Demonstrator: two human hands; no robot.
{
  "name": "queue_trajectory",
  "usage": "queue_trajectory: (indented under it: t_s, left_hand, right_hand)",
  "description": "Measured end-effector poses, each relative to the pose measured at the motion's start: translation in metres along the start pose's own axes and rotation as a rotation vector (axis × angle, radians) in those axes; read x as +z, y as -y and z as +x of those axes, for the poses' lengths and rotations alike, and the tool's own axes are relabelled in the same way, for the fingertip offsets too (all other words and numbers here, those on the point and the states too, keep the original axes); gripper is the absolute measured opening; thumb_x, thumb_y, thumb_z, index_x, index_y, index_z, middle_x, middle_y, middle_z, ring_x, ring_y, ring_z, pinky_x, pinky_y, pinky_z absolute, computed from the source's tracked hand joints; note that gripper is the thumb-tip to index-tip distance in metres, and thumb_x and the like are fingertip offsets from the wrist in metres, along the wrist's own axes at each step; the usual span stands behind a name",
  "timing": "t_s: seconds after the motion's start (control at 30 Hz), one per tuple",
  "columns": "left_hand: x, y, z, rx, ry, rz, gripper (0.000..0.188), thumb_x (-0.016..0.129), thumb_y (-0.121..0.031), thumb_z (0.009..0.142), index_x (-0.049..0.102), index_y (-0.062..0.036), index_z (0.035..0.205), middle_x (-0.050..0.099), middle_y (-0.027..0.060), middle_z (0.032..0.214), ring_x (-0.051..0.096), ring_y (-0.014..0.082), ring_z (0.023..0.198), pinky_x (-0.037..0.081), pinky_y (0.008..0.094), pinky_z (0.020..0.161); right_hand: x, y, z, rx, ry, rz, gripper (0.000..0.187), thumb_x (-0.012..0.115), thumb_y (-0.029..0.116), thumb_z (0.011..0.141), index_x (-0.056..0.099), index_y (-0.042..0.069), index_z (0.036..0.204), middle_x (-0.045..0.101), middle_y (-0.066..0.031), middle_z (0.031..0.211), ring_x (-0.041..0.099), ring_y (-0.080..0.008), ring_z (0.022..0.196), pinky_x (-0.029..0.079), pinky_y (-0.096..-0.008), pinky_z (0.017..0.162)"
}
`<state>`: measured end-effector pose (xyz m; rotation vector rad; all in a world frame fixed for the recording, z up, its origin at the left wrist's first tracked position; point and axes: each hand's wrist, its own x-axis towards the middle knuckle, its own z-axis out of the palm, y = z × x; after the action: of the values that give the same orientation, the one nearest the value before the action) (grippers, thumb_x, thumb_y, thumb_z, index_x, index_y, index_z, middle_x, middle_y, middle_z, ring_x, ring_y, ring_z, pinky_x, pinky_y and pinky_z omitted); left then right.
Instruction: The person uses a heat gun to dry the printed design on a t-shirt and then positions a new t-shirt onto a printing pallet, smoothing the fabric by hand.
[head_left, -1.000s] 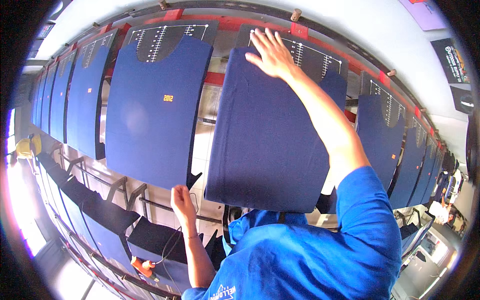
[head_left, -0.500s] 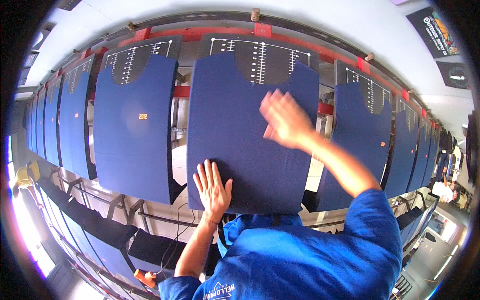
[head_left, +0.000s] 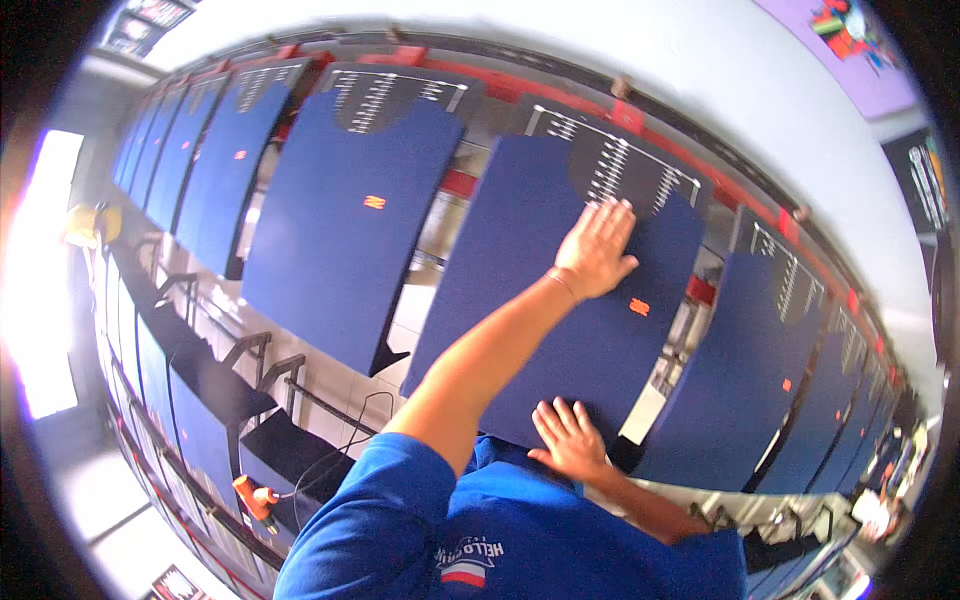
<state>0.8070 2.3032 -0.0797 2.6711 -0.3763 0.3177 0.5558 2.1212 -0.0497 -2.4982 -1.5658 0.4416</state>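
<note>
A navy blue shirt [head_left: 500, 290] lies flat over a dark board in front of me, with a small orange print on it. My left hand [head_left: 597, 250] is stretched out palm down near its neckline, fingers reaching the dark board end [head_left: 610, 160] with white ruler marks. Low on the same shirt, by its near edge, my right hand [head_left: 570, 438] rests flat with fingers apart. Both hands are open and hold nothing.
More boards with navy shirts stand in a row on the left [head_left: 350, 230] and right [head_left: 735, 370]. Behind them runs a red and black rail [head_left: 520, 85]. An orange-handled tool [head_left: 255, 495] with a black cable sits at the lower left.
My left hand has gone from the shirt's lower left up to the neckline. My right hand has dropped from the upper chest to the lower edge. The view has tilted and an orange print shows.
</note>
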Motion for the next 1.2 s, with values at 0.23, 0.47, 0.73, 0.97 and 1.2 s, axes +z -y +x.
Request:
queue_trajectory:
  t_s: [0.23, 0.47, 0.73, 0.97, 1.2]
  left_hand:
    - [-0.013, -0.065, -0.053, 0.12, 0.417, -0.735, 0.07, 0.041, -0.048, 0.1, 0.038, 0.0076, 0.142, 0.025, 0.0296, 0.153, 0.023, 0.04, 0.145, 0.019, 0.0487, 0.119]
    - [-0.186, 0.149, -0.086, 0.235, 0.047, -0.366, 0.043, 0.061, -0.032, 0.093, 0.061, 0.0003, 0.121, 0.049, 0.0275, 0.137, 0.043, 0.0427, 0.131, 0.033, 0.0516, 0.11]
    - [-0.311, 0.575, -0.298, -0.647, 0.039, -0.463, 0.043, 0.048, -0.034, 0.098, 0.059, -0.0018, 0.124, 0.057, 0.0175, 0.131, 0.049, 0.0332, 0.127, 0.037, 0.0424, 0.107]
    - [-0.312, 0.518, -0.539, -1.498, 0.451, -1.485, 0.074, 0.038, -0.061, 0.097, 0.048, -0.0015, 0.139, 0.056, 0.0152, 0.135, 0.055, 0.0302, 0.123, 0.042, 0.0435, 0.106]
    - [-0.454, 0.558, -0.444, -0.283, 0.247, -0.034, 0.061, 0.049, 0.005, 0.073, 0.048, 0.0035, 0.134, 0.054, 0.0303, 0.129, 0.048, 0.0459, 0.126, 0.037, 0.0489, 0.109]
  right_hand:
    - [0.03, 0.078, 0.148, -0.042, -0.051, 0.38, 0.064, 0.047, 0.047, 0.096, 0.043, 0.004, 0.142, 0.045, -0.0125, 0.146, 0.036, -0.0345, 0.139, 0.025, -0.0537, 0.114]
    - [-0.008, 0.086, 0.304, 0.165, -0.522, 0.583, 0.083, 0.067, 0.029, 0.088, 0.022, -0.006, 0.148, 0.026, -0.0314, 0.152, 0.025, -0.0444, 0.142, 0.019, -0.0485, 0.118]
    - [0.044, 0.136, 0.379, 1.038, -0.884, 1.339, 0.076, 0.045, 0.05, 0.1, 0.026, -0.004, 0.149, 0.027, -0.022, 0.155, 0.028, -0.0309, 0.143, 0.019, -0.0402, 0.118]
    - [0.021, 0.258, 0.316, 1.138, -0.216, 1.297, 0.063, 0.055, 0.048, 0.095, 0.059, -0.008, 0.124, 0.064, -0.0115, 0.122, 0.057, -0.0237, 0.114, 0.041, -0.0359, 0.101]
    - [-0.04, 0.173, 0.324, 1.212, -0.786, 1.607, 0.044, 0.067, 0.034, 0.091, 0.061, 0.0, 0.119, 0.065, -0.0082, 0.115, 0.061, -0.0204, 0.102, 0.046, -0.0358, 0.092]
